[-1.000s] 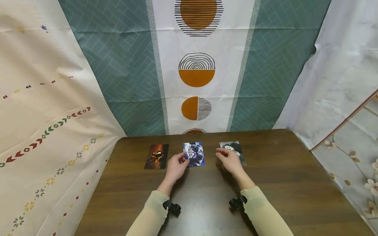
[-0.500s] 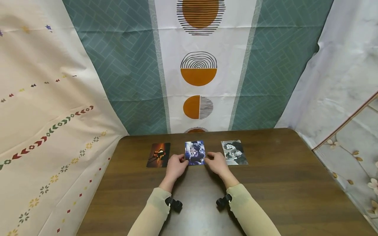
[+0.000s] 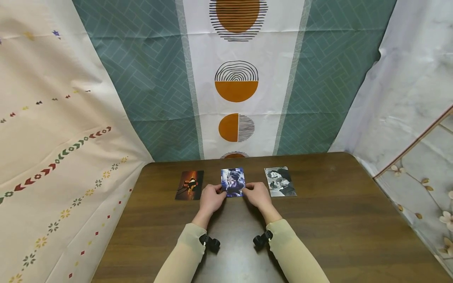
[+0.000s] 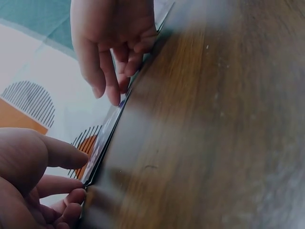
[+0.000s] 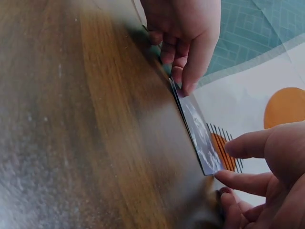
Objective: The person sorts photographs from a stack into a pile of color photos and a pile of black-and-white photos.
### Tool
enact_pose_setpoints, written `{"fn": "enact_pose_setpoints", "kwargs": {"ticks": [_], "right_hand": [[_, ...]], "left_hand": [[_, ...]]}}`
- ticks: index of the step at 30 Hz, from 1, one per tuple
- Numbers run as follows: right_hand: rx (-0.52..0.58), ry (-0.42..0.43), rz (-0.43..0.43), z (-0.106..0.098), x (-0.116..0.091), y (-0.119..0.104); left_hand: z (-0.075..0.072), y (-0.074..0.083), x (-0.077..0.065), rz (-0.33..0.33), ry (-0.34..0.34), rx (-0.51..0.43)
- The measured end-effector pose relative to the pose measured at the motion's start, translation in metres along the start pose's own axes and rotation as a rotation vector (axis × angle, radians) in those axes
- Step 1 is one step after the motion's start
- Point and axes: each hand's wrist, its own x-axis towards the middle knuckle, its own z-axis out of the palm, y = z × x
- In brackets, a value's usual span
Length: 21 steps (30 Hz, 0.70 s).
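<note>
A purple-and-white picture card (image 3: 233, 182) lies at the middle of a spaced row on the brown table. My left hand (image 3: 212, 198) holds its lower left edge between thumb and index finger. On the other side my right hand (image 3: 258, 195) pinches the lower right corner, its thumb over the card's face. In the right wrist view the card (image 5: 200, 133) appears almost edge-on, with a thin dark line below its near edge. Both wrist views show the hands' remaining fingers loosely bent close to the tabletop.
An orange-and-black picture card (image 3: 189, 185) lies left of the left hand. Right of the right hand is a black-and-white picture card (image 3: 280, 182). Behind the wooden table (image 3: 339, 236) hangs a green and white patterned cloth (image 3: 240, 51), with light cloths at both sides.
My right hand has moved left from the black-and-white card to the middle card's right edge, uncovering the former. My left hand has stayed at the middle card's left edge.
</note>
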Motion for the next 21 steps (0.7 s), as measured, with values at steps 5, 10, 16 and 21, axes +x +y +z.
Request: {"fn": "enact_pose_setpoints", "kwargs": {"ticks": [5, 10, 16, 21], "right_hand": [[0.032, -0.005, 0.058, 0.0001, -0.0007, -0.0023], [0.032, 0.016, 0.042, 0.0005, -0.0004, -0.0011], [-0.039, 0.033, -0.020, 0.0013, 0.0026, -0.0008], [-0.002, 0.027, 0.052, 0.0010, 0.0024, -0.0032]], "left_hand": [[-0.0003, 0.0013, -0.0008, 0.003, 0.013, -0.015], [0.0008, 0.0032, -0.0028, 0.004, 0.033, -0.030], [0.0011, 0.0059, -0.0029, -0.020, 0.034, -0.002], [0.0023, 0.0069, -0.0032, -0.025, 0.031, 0.012]]}}
